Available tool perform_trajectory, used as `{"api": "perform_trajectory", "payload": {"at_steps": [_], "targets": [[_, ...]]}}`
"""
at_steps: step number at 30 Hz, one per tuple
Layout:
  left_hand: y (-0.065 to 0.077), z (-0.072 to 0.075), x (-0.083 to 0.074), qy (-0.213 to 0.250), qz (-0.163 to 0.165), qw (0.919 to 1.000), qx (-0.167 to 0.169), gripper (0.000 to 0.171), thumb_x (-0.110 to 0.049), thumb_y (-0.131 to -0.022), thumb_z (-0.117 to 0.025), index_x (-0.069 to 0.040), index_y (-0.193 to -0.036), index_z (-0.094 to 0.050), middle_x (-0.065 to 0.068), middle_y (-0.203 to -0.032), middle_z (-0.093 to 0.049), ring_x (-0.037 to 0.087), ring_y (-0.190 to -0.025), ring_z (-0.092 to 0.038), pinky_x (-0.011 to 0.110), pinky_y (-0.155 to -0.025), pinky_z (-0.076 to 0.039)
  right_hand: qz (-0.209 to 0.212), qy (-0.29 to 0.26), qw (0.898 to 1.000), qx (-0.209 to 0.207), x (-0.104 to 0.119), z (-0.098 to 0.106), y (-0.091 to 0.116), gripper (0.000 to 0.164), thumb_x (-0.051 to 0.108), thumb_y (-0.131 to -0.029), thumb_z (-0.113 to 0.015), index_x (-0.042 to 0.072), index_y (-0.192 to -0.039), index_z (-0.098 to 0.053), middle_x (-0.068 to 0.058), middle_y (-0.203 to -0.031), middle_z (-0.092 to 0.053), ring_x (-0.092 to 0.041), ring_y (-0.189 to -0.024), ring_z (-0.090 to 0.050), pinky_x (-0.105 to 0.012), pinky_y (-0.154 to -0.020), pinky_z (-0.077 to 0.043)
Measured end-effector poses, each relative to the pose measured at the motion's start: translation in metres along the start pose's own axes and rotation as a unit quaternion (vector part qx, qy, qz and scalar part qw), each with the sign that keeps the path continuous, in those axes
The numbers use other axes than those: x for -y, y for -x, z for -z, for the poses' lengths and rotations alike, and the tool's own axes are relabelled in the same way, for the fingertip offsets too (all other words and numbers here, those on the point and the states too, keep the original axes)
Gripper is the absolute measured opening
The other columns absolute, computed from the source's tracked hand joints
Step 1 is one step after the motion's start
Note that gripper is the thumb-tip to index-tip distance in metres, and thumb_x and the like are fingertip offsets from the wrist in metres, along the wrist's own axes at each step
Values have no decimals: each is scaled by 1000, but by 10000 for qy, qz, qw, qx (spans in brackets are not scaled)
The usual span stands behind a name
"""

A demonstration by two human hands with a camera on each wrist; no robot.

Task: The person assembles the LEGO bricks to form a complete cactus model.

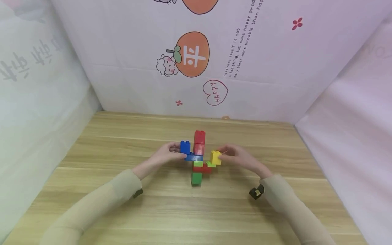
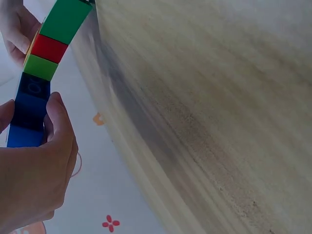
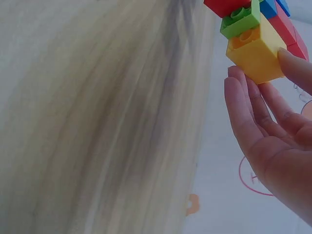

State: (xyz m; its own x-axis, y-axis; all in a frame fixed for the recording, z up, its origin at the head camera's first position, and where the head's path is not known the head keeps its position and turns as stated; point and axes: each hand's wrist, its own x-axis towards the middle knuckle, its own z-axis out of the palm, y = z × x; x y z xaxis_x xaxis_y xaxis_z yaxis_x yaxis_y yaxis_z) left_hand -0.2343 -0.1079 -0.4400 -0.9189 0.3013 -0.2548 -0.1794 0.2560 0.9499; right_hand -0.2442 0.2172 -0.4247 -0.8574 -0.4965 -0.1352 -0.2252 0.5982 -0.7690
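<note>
A stacked figure of toy building bricks stands in the middle of the head view, with a green brick (image 1: pixel 197 178) at its bottom and two red bricks (image 1: pixel 199 137) on top. To its left, a blue brick (image 1: pixel 185 147) sits on a flat, longer blue brick (image 1: pixel 195 158). My left hand (image 1: pixel 166 153) pinches the upper blue brick between thumb and fingers. On the other side, a yellow brick (image 3: pixel 256 51) joins a small light green brick (image 3: pixel 241 20). The right hand (image 3: pixel 278 131) holds this yellow brick, thumb on one face and fingertips against another.
The figure is over a wood-grain table (image 1: pixel 196 214). White printed cloth (image 1: pixel 128 68) hangs behind and at both sides. A dark wrist device (image 1: pixel 256 192) shows by the right sleeve, and part of another (image 1: pixel 138 193) by the left.
</note>
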Motion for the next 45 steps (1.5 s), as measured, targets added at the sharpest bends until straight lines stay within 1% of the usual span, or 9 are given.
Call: {"api": "perform_trajectory", "payload": {"at_steps": [5, 12, 15, 20, 25, 32, 36, 39, 45], "targets": [[-11, 0, 2, 378, 202, 9990, 129, 64, -16, -89, -72, 2, -143, -43, 22, -135, -57, 27, -118, -60, 41, -106, -53, -202, -79, 9997, 136, -5, 1, -7, 40, 45, -95, -63, 24, -128, -60, -3, -131, -63, -28, -125, -58, -53, -107, -48], [-26, 2, 8, 996, 440, 9937, 271, 62, -6, -91, -68, 7, -144, -39, 28, -138, -54, 22, -106, -66, 41, -105, -52, -570, -523, 9962, 401, -13, 0, -18, 43, 44, -94, -64, 22, -131, -58, -5, -131, -61, -25, -118, -60, -46, -104, -53], [-30, 2, 9, 1131, 589, 9915, 268, 63, -5, -91, -68, 6, -145, -39, 28, -139, -54, 19, -101, -68, 39, -104, -53, -691, -752, 9935, 510, -18, -1, -22, 45, 43, -94, -64, 19, -132, -57, -7, -133, -59, -23, -115, -62, -42, -102, -55], [-34, 3, 10, 1183, 647, 9904, 298, 63, -8, -91, -68, 8, -145, -39, 28, -138, -56, 15, -92, -70, 39, -104, -54, -752, -983, 9904, 613, -24, -3, -28, 46, 37, -97, -62, 13, -135, -55, -10, -135, -58, -20, -114, -62, -38, -101, -56], [-35, 4, 12, 1264, 794, 9884, 262, 57, -8, -91, -67, 8, -141, -45, 24, -128, -63, 13, -86, -70, 38, -103, -54, -741, -865, 9919, 562, -29, -6, -35, 43, 34, -98, -61, 9, -132, -56, -13, -134, -58, -20, -113, -62, -37, -100, -56], [-36, 6, 15, 1226, 898, 9881, 255, 40, -10, -91, -68, 7, -125, -57, 8, -97, -72, 16, -86, -72, 33, -96, -59, -785, -510, 9948, 405, -30, -8, -36, 41, 35, -96, -64, 10, -129, -59, -13, -137, -58, -24, -119, -59, -40, -101, -56], [-37, 8, 16, 1240, 988, 9869, 303, 36, -9, -92, -67, 8, -122, -57, 5, -90, -70, 17, -85, -73, 30, -93, -60, -733, -504, 9954, 369, -32, -11, -38, 42, 35, -95, -65, 9, -128, -60, -14, -136, -59, -25, -121, -59, -39, -100, -56], [-37, 10, 16, 1074, 943, 9889, 413, 43, -9, -94, -65, 11, -130, -52, 10, -98, -70, 18, -88, -73, 31, -93, -59, -772, -638, 9943, 352, -32, -12, -39, 41, 33, -95, -65, 8, -128, -60, -15, -136, -58, -25, -120, -60, -38, -99, -57], [-37, 13, 13, 247, 830, 9951, 469, 61, -16, -95, -66, 11, -143, -40, 27, -132, -60, 26, -105, -72, 34, -95, -59, -809, -792, 9929, 356, -34, -12, -39, 41, 32, -96, -65, 8, -128, -59, -15, -136, -57, -24, -120, -61, -37, -98, -58]]}}
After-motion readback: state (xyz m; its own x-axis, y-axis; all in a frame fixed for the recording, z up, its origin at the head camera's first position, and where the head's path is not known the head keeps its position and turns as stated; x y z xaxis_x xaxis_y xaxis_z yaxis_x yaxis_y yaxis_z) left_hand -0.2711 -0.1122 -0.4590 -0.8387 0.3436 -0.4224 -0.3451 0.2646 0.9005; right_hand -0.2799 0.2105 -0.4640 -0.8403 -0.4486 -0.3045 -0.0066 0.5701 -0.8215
